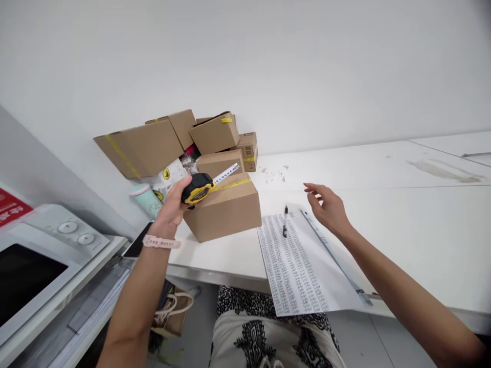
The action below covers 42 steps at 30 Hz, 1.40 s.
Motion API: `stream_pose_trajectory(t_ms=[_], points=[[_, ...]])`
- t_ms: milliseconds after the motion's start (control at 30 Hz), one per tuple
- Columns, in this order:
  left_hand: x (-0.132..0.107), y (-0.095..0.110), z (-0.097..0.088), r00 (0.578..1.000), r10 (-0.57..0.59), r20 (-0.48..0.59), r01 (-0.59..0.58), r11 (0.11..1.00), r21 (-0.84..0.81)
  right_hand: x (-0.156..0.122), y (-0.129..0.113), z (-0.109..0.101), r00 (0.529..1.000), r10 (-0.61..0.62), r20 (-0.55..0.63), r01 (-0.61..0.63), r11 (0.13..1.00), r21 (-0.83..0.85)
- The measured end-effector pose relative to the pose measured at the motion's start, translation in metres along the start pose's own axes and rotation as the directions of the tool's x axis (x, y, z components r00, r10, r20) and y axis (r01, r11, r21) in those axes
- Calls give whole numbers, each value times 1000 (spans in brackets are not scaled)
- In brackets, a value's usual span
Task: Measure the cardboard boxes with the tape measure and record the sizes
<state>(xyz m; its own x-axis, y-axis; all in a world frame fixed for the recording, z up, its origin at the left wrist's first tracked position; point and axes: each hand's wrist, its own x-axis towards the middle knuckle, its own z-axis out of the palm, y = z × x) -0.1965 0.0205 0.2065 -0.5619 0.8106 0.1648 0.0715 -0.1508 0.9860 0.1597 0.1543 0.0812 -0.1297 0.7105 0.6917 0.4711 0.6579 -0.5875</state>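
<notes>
My left hand [174,200] is closed around a black and yellow tape measure [198,189]. A short length of its blade sticks out to the right, above the top of a taped cardboard box [226,214]. That box stands near the table's front edge. Over the table on the right hovers my right hand [324,204], fingers loosely curled and apart, holding nothing. Below and left of it lies a printed sheet [295,266] that overhangs the front edge. A black pen [285,222] and a long ruler [332,250] rest on the sheet.
Several more cardboard boxes [141,145] are stacked at the back left against the wall. A mint-green bottle [146,200] leans beside them. To the left a white microwave [49,255] sits on a shelf unit. Under the white table [414,230] is a bag [172,309].
</notes>
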Motion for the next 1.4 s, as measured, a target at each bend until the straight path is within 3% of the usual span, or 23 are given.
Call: stream_pose_trajectory(t_ms=[100, 233, 367, 500, 600, 667, 767, 833, 967, 1133, 1200, 1300, 1400], points=[[3, 16, -22, 994, -91, 66, 91, 996, 3, 13, -25, 4, 999, -13, 47, 8, 996, 92], [9, 20, -41, 977, -192, 87, 190, 981, 37, 32, -60, 26, 980, -76, 184, 46, 986, 160], [8, 21, -30, 954, -255, 158, 252, 967, 40, 59, -107, 52, 936, -103, 337, -3, 954, 301], [-5, 24, -12, 951, -213, 225, 216, 976, 9, 72, -136, 69, 905, -53, 421, -146, 892, 428], [-17, 23, -20, 964, -172, 204, 192, 978, -81, 65, -123, 73, 929, 62, 365, -231, 868, 440], [-24, 18, -37, 966, -175, 191, 205, 967, -149, 59, -103, 71, 913, 188, 362, -333, 855, 396], [-28, 6, -66, 971, -180, 156, 214, 946, -242, 56, -75, 70, 829, 375, 416, -514, 803, 301], [-25, -2, -79, 983, -151, 108, 179, 929, -324, 60, -69, 74, 774, 435, 460, -586, 768, 260], [-10, -14, -85, 993, -116, 37, 120, 873, -472, 70, -79, 93, 729, 449, 517, -616, 760, 208], [-11, -27, -85, 974, -226, 22, 209, 850, -484, 58, -92, 103, 685, 337, 646, -585, 783, 212], [-26, -34, -90, 969, -246, 15, 220, 838, -499, 41, -93, 96, 722, 257, 643, -536, 796, 283], [-62, -47, -100, 962, -274, -6, 229, 816, -531, 1, -93, 76, 818, 126, 561, -398, 829, 394], [-104, -65, -109, 939, -341, -38, 269, 801, -535, -49, -88, 58, 861, 126, 492, -350, 849, 396]])
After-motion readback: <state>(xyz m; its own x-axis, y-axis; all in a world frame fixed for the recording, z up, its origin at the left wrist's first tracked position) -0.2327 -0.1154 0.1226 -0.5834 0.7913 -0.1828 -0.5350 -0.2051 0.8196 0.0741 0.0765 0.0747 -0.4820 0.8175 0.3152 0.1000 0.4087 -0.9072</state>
